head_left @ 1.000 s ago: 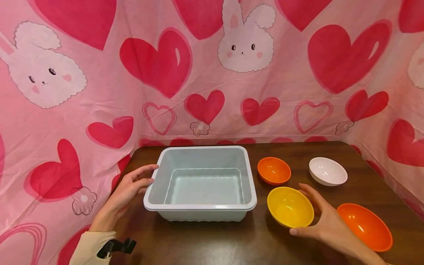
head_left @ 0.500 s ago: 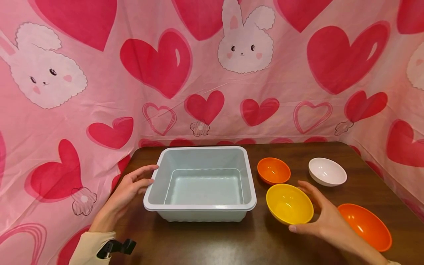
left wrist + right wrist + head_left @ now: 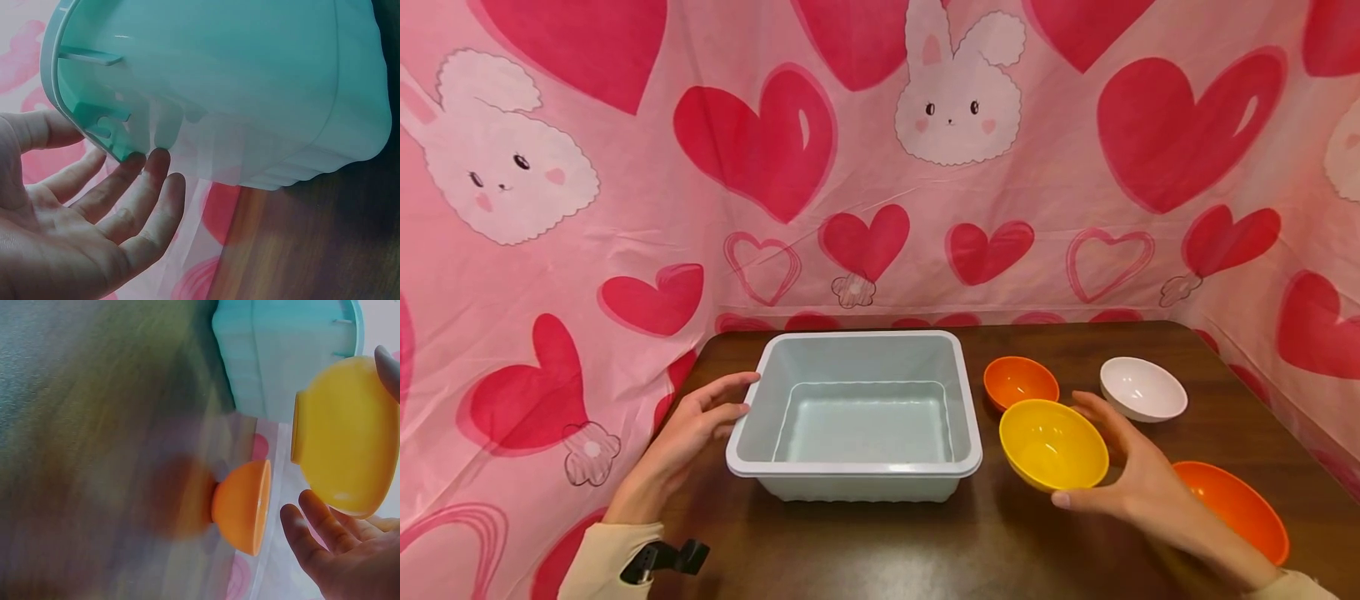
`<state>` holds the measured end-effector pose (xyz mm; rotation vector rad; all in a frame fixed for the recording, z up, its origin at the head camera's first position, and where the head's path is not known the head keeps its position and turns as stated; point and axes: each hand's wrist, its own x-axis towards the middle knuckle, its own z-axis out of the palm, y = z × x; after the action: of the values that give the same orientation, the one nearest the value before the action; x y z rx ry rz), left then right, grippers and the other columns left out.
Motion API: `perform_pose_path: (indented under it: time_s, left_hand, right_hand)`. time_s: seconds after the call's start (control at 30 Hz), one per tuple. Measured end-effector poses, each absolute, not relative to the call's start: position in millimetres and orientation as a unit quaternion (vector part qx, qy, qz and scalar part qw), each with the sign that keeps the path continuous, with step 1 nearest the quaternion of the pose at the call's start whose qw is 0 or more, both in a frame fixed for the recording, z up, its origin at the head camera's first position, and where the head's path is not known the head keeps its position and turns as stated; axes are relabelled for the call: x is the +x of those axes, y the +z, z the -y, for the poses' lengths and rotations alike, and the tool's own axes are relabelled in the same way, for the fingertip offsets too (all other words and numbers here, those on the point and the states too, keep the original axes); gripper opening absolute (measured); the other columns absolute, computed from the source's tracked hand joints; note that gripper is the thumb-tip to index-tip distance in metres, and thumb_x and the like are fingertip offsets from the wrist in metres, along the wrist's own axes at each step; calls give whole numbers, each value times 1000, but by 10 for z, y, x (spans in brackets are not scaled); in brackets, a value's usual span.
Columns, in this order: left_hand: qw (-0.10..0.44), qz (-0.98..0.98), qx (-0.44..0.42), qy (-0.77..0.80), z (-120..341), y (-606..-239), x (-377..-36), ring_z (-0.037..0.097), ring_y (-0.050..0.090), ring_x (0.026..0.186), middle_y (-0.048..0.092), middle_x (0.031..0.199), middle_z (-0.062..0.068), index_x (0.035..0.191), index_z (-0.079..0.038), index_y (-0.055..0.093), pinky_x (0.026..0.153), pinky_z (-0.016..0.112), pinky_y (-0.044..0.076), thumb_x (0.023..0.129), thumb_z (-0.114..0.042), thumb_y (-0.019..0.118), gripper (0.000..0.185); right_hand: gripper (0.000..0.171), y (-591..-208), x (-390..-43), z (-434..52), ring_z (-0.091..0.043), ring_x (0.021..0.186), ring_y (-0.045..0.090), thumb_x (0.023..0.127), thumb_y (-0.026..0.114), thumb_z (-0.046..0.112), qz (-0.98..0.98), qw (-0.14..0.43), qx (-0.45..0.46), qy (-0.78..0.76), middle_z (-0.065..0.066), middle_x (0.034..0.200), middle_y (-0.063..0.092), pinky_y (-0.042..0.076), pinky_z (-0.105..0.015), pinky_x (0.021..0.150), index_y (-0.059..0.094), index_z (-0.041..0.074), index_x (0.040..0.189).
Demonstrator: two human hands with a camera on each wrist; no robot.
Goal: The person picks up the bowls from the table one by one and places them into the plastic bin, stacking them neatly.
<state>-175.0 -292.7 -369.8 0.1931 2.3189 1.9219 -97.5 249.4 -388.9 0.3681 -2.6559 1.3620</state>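
Note:
My right hand [image 3: 1138, 475] holds a yellow bowl [image 3: 1052, 446] by its sides, thumb at the near edge and fingers on the far right. In the right wrist view the yellow bowl [image 3: 350, 437] is off the table, its foot ring showing. On the other side, my left hand [image 3: 688, 433] touches the left rim of a pale grey-green plastic basin [image 3: 850, 469] with loosely bent fingers. The left wrist view has those fingertips [image 3: 164, 159] against the outside of the basin [image 3: 237, 75], below its rim. The basin stands on the table with nothing inside.
Behind the yellow bowl is a small orange bowl [image 3: 1018, 382]. A white bowl [image 3: 1142, 389] stands at the back right, and a larger orange bowl [image 3: 1236, 512] lies partly behind my right forearm. The brown table [image 3: 850, 550] meets a pink heart-patterned cloth [image 3: 865, 183] at back and sides.
My right hand has raised the yellow bowl and shifted it slightly left and away, so it now overlaps the small orange bowl in the head view. The left hand and basin stay put.

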Motion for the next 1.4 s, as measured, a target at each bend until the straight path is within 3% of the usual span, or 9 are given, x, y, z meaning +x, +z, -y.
perform_pose_path:
  time_s: [0.53, 1.1, 1.4]
  left_hand:
    - [62, -771, 64, 631, 2934, -3674, -1754, 21, 73, 101, 50, 148, 25, 153, 1, 49, 89, 34, 60, 105, -13, 62, 52]
    - [60, -765, 71, 637, 2932, -3693, -1755, 21, 74, 101, 52, 146, 23, 152, 3, 49, 88, 34, 61, 105, -12, 62, 51]
    - [64, -764, 66, 638, 2924, -3691, -1761, 20, 73, 102, 50, 147, 25, 152, 2, 49, 88, 34, 61, 105, -12, 61, 51]
  right_hand:
    - [110, -3626, -1084, -2416, -3, 116, 57, 71, 98, 19, 876, 67, 134, 459, -10, 146, 56, 41, -9, 94, 35, 23, 162]
    - [106, -3399, -1207, -2333, -8, 115, 61, 75, 95, 14, 856, 61, 154, 489, -12, 146, 55, 47, -11, 94, 34, 17, 162]
    - [108, -3320, -1261, -2258, -10, 117, 61, 75, 94, 14, 849, 47, 160, 501, -14, 151, 52, 47, -12, 95, 33, 20, 163]
